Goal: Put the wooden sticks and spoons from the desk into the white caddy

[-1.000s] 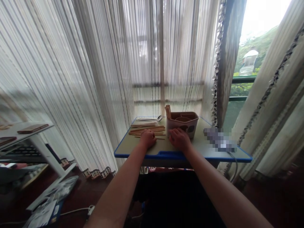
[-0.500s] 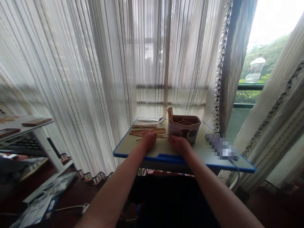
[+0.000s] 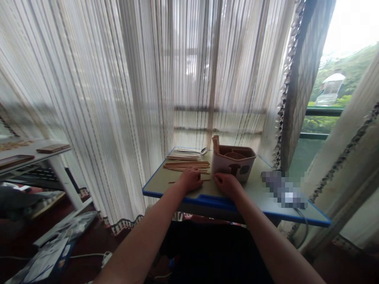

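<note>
Grasping a stick [image 3: 206,180], our left hand [image 3: 190,179] is left of the box [image 3: 224,165]; if our right hand [image 3: 226,184] holds something, we cannot tell.

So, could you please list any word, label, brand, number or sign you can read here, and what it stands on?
None can be read.
Container: printed shapes, no legible words.
Papers, lower left: too blurred to read.
Bottle, upper right: too small and blurred.
Object, right: pixelated.

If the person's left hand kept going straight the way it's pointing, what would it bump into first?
Probably the row of wooden sticks just beyond the left hand, though the exact gap is hard to judge.
</note>
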### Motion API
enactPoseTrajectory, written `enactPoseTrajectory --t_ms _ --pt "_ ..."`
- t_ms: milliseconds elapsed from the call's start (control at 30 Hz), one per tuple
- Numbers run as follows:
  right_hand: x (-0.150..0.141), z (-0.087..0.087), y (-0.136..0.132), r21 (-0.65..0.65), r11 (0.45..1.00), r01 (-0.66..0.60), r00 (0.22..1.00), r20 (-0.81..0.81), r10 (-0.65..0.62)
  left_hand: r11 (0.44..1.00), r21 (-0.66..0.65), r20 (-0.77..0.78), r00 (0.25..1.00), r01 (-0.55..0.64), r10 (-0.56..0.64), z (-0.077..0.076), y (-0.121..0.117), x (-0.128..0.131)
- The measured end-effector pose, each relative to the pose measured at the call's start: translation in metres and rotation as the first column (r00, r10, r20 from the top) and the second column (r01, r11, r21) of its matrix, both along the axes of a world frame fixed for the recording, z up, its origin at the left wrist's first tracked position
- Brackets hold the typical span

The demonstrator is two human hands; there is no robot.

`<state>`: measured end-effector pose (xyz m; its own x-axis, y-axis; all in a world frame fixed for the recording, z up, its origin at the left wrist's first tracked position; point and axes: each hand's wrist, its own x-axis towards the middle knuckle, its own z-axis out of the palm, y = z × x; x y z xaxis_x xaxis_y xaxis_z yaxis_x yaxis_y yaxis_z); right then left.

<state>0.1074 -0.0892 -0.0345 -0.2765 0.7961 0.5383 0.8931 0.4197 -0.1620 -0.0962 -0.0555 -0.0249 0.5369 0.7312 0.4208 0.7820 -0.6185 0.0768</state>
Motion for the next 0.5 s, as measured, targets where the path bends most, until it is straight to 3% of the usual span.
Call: enactPoseTrajectory --t_ms 233,500 --pt "0.0022 -0.0006 -0.0011 0.002 1.000 0.015 1.000 -0.028 -0.015 0.994 0.054 0.060 0.993 0.096 -0.099 -0.0011 0.0027 0.0018" --pt "0.0044 -0.0027 0.0037 -0.060 0.998 -0.010 0.999 -0.041 0.008 0.992 0.002 0.161 0.979 0.127 -0.126 0.0024 0.0014 0.0011"
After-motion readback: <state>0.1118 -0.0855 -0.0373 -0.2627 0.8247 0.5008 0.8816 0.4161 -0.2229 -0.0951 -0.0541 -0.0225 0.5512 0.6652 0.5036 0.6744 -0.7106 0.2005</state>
